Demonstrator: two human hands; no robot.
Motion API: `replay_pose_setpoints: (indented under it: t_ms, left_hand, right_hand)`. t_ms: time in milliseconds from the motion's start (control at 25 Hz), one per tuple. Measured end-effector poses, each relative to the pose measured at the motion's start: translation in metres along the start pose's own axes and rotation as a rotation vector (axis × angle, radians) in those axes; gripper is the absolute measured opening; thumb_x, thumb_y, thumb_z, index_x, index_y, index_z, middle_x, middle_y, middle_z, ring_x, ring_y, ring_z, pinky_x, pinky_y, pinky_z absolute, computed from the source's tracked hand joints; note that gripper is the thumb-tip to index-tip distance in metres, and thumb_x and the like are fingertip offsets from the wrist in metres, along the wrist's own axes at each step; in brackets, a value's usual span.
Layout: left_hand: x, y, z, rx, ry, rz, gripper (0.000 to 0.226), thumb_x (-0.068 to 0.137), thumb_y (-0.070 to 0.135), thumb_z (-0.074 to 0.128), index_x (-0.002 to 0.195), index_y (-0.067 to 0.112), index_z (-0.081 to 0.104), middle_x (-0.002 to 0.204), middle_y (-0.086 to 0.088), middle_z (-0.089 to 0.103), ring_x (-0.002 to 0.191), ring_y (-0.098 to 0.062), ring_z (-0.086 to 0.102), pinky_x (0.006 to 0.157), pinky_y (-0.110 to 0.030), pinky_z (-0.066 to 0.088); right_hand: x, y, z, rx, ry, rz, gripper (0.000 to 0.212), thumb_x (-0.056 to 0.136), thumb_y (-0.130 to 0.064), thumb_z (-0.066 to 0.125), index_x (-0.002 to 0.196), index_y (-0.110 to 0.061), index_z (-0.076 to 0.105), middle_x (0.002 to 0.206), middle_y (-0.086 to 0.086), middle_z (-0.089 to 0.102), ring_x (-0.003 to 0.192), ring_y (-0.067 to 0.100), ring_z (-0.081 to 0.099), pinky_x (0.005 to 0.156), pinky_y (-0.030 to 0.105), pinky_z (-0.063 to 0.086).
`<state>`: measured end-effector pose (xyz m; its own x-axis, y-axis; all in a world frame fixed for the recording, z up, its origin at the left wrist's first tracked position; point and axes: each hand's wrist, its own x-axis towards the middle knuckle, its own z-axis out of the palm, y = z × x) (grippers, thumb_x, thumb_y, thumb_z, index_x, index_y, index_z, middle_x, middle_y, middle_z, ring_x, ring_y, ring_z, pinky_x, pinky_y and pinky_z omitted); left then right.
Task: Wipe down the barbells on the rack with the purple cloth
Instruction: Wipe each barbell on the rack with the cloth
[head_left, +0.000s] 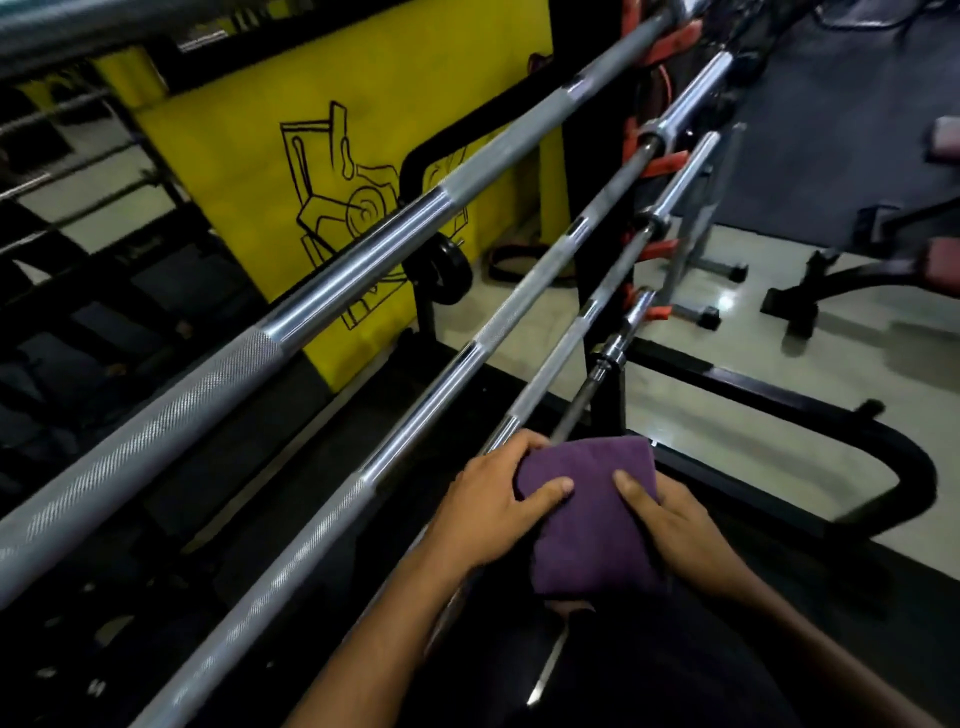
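Yellow wall panel (249, 171) with a black line drawing standing far above the fingers, pale glossy floor (753, 374) catching light to their upper right, black bench frame (831, 291) sitting there

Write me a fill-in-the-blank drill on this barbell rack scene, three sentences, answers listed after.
1. Both hands, the left hand and the right hand, hold a folded cloth whose colour is ____.
2. The wall panel behind the barbells is painted ____ with a black line drawing.
3. The hooks that carry the bar ends on the rack are ____ in colour.

Missing words: purple; yellow; orange-red
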<state>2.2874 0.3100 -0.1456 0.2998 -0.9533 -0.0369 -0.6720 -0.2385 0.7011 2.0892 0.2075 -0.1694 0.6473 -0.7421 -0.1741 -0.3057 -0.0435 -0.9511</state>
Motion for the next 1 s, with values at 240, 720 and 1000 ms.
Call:
replay_pose_setpoints:
  t_ms: [240, 720, 1000]
  left_hand:
    - [0.03, 0.029, -0.012, 0.063, -0.136, 0.086, 0.046, 0.086, 0.062, 0.063, 0.125, 0.037, 0.054, 0.114, 0.011, 0.068, 0.102, -0.008, 0.064, 0.089, -0.038, 0.054]
    - [0.098, 0.085, 0.031, 0.281, -0.374, 0.323, 0.053, 0.1, 0.034, 0.055, 0.149, 0.027, 0.037, 0.143, 0.001, 0.051, 0.127, -0.021, 0.052, 0.105, -0.041, 0.046]
    - [0.186, 0.01, -0.065, 0.652, -0.058, 0.277, 0.064, 0.107, 0.028, 0.039, 0.16, 0.013, 0.008, 0.169, -0.001, -0.003, 0.155, -0.015, -0.003, 0.126, -0.036, 0.013]
  right_hand:
    - [0.036, -0.031, -0.028, -0.26, -0.229, -0.182, 0.023, 0.094, -0.047, 0.058, 0.105, -0.029, 0.069, 0.095, -0.012, 0.073, 0.088, 0.004, 0.068, 0.079, 0.018, 0.052]
    - [0.076, 0.003, -0.015, 1.091, 0.394, 0.313, 0.059, 0.11, -0.021, 0.023, 0.072, -0.006, 0.065, 0.05, 0.001, 0.066, 0.044, 0.007, 0.064, 0.04, 0.019, 0.05]
    - [0.165, 0.056, -0.007, 1.321, 0.418, 0.435, 0.057, 0.102, -0.056, 0.036, 0.097, -0.015, 0.075, 0.1, 0.008, 0.072, 0.091, 0.026, 0.069, 0.083, 0.039, 0.052]
